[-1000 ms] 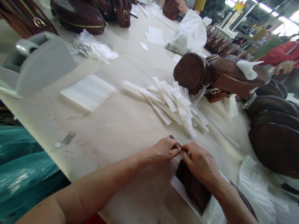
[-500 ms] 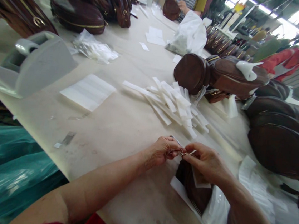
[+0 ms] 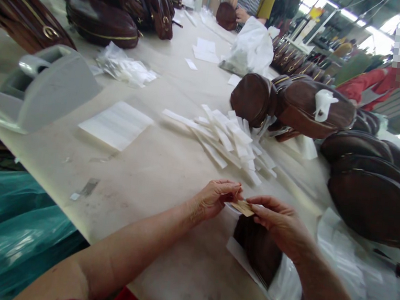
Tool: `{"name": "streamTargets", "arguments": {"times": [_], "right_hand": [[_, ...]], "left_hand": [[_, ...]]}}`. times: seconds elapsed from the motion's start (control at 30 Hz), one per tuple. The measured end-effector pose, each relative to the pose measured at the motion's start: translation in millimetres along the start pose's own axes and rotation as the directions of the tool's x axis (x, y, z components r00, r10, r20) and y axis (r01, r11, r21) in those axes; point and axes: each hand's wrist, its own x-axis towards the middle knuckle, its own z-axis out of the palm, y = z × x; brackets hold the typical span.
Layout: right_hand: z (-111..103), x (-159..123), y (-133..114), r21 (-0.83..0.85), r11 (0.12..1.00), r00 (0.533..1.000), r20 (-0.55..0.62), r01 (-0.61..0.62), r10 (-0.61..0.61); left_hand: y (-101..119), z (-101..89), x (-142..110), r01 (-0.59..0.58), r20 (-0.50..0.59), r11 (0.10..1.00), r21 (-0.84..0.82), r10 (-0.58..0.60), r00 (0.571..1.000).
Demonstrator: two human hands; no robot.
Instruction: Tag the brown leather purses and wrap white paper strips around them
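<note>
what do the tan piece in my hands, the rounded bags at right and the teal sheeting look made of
Tan piece: perhaps leather or card, matte; too small to tell. Rounded bags: probably leather or imitation leather, smooth with a soft sheen. Teal sheeting: likely plastic film, glossy, with bright highlights along its folds.

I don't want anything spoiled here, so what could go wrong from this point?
The small tan piece, pinched by the right hand at its fingertips beside the left hand, might slip. If it fell, it could scuff the dark brown item just below. Loose white strips lie heaped beyond, so a forward sweep might scatter them.
</note>
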Motion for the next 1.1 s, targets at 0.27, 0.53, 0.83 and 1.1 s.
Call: {"name": "streamTargets", "arguments": {"times": [0.27, 0.53, 0.83, 1.1], "right_hand": [[16.0, -6.2, 13.3, 0.049, 0.986, 0.985, -0.066, 0.161, -0.158], [23.3, 0.3, 11.9, -0.263, 0.946, 0.934, -0.249, 0.19, -0.257], [28.4, 2.7, 3.9, -0.63, 0.754, 0.95, -0.084, 0.183, -0.301], [30.3, 10.6, 1.2, -0.747, 0.601, 0.92, 0.038, 0.285, -0.39]], "left_hand": [[1.7, -4.0, 2.3, -0.022, 0.027, 0.996, -0.087, 0.024, 0.999], [3.1, -8.4, 3.8, -0.037, -0.009, 0.986, -0.16, 0.036, 0.999], [9.2, -3.4, -1.7, -0.057, 0.051, 0.997, -0.052, 0.06, 0.997], [12.8, 0.6, -7.7, -0.218, -0.001, 0.905, 0.365, 0.235, 0.972]]}}
